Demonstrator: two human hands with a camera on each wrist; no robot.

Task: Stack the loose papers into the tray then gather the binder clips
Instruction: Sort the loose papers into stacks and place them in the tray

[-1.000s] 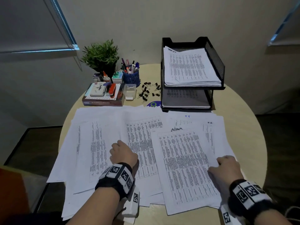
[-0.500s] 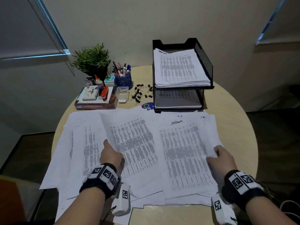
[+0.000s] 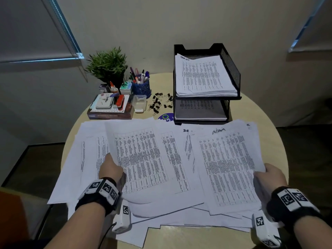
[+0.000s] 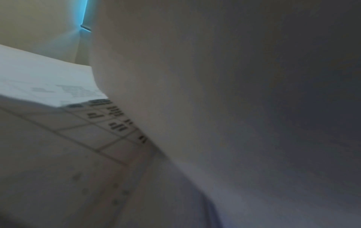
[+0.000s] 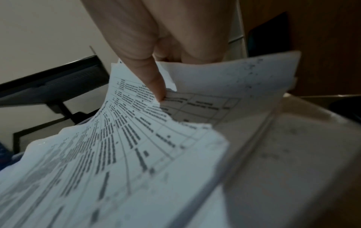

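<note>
The right hand pinches the edge of printed sheets among the loose papers spread across the table; the left hand grips another sheet's edge. Beyond, binder clips lie just beside the tray.

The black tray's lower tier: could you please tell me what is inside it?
The lower tier holds a flat stack of printed sheets. The upper tier shades it, so its back and the print are unreadable.

The 2-tier mesh paper tray opens toward the papers, its top tier uncovered. Binder clips sit between it and a clear plastic box.
</note>
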